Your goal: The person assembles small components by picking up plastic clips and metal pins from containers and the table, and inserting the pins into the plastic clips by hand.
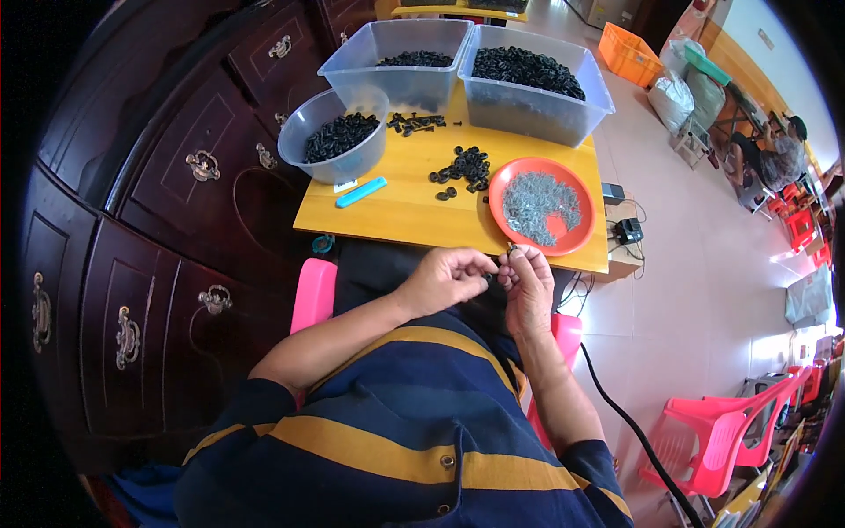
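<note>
Both hands meet just in front of the table's near edge, below the red plate. My right hand (528,286) pinches a small dark part (513,250) between thumb and fingertips; its exact kind is too small to tell. My left hand (447,282) is closed beside it, the fingertips almost touching the right ones, and what it holds is hidden. The red plate (499,176) bears a heap of thin silvery metal pieces (537,201). Left of it lies a loose pile of small round black pieces (471,167), with black stemmed parts (415,123) farther back.
Two clear bins (387,84) (528,110) and a round clear tub (352,163) hold black parts on the yellow table (414,211). A blue-handled tool (361,192) lies near the tub. Dark cabinets (167,211) stand left; pink chairs (704,431) and a seated person (779,154) are right.
</note>
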Tool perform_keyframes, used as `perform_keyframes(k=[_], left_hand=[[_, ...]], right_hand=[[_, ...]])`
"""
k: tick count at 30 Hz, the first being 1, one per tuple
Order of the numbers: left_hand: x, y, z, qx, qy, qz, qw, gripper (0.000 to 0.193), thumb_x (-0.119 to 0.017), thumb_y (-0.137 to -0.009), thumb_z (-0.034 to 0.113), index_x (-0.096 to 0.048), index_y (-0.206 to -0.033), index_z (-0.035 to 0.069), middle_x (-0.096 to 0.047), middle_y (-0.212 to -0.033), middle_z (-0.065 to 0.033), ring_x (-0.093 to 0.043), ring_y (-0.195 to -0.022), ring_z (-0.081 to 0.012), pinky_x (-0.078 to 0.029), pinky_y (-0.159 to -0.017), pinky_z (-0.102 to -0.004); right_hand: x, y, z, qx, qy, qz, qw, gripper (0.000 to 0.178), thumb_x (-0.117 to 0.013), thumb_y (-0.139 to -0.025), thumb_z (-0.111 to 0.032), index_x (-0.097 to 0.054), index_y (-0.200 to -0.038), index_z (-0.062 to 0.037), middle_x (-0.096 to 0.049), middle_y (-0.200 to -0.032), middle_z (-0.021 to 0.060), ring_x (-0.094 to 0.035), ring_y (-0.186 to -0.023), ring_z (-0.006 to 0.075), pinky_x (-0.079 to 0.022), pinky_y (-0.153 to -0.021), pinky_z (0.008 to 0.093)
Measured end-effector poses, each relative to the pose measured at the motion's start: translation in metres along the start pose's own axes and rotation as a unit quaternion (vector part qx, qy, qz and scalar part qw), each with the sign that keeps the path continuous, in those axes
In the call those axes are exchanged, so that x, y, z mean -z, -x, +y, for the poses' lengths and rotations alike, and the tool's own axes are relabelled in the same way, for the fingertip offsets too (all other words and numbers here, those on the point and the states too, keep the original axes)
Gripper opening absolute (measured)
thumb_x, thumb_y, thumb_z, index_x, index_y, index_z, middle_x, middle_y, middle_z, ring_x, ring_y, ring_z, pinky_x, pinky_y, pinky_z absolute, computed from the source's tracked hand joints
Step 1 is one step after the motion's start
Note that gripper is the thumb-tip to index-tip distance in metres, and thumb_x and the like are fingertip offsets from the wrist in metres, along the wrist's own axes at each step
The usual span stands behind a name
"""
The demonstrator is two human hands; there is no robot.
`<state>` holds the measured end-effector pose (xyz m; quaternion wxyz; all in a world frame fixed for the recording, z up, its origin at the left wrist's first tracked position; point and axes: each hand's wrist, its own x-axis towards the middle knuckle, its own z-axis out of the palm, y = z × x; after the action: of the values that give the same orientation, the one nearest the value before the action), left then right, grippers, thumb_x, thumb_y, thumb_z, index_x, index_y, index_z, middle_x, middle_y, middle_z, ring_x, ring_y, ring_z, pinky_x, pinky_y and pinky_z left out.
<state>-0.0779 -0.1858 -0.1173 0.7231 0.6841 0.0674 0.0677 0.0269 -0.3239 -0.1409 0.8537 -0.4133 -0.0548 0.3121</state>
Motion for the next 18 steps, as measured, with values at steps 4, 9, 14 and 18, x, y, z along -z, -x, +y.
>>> perform_keyframes(k=[4,9,14,18], left_hand=[[0.007,0.004,-0.001,-0.025,-0.002,0.052,0.998,0.020,-0.062,-0.090,-0.002,-0.065,-0.109,-0.001,-0.059,-0.081,0.0043,-0.053,-0.067,0.0004,-0.045,-0.060,-0.0165],[0.012,0.005,0.001,-0.069,0.010,0.100,0.993,0.021,-0.060,-0.089,-0.004,-0.064,-0.110,-0.001,-0.063,-0.086,0.0024,-0.056,-0.071,0.0001,-0.046,-0.063,-0.0167],[0.015,0.004,-0.006,-0.073,-0.028,0.087,0.993,0.021,-0.059,-0.089,-0.004,-0.063,-0.110,-0.002,-0.066,-0.091,0.0004,-0.060,-0.075,-0.0010,-0.050,-0.067,-0.0174],[0.015,0.004,-0.008,-0.075,-0.030,0.099,0.992,0.021,-0.060,-0.089,-0.003,-0.063,-0.110,-0.002,-0.067,-0.091,-0.0001,-0.061,-0.075,-0.0018,-0.051,-0.069,-0.0181]], right_hand=[[-0.004,0.003,0.001,-0.003,0.083,-0.053,0.995,0.007,-0.062,-0.095,-0.010,-0.060,-0.100,-0.0061,-0.065,-0.087,0.0023,-0.057,-0.073,0.0070,-0.045,-0.069,0.0192],[-0.005,0.007,0.005,0.005,0.137,-0.087,0.987,0.009,-0.063,-0.094,-0.011,-0.061,-0.101,-0.0050,-0.067,-0.088,0.0029,-0.058,-0.074,0.0072,-0.045,-0.071,0.0208],[-0.005,0.007,0.004,0.001,0.145,-0.100,0.984,0.009,-0.063,-0.094,-0.011,-0.061,-0.101,-0.0046,-0.067,-0.087,0.0030,-0.058,-0.074,0.0071,-0.045,-0.071,0.0206],[-0.004,0.007,0.004,-0.011,0.145,-0.099,0.984,0.009,-0.063,-0.094,-0.010,-0.061,-0.100,-0.0042,-0.067,-0.086,0.0032,-0.058,-0.074,0.0072,-0.045,-0.070,0.0204]])
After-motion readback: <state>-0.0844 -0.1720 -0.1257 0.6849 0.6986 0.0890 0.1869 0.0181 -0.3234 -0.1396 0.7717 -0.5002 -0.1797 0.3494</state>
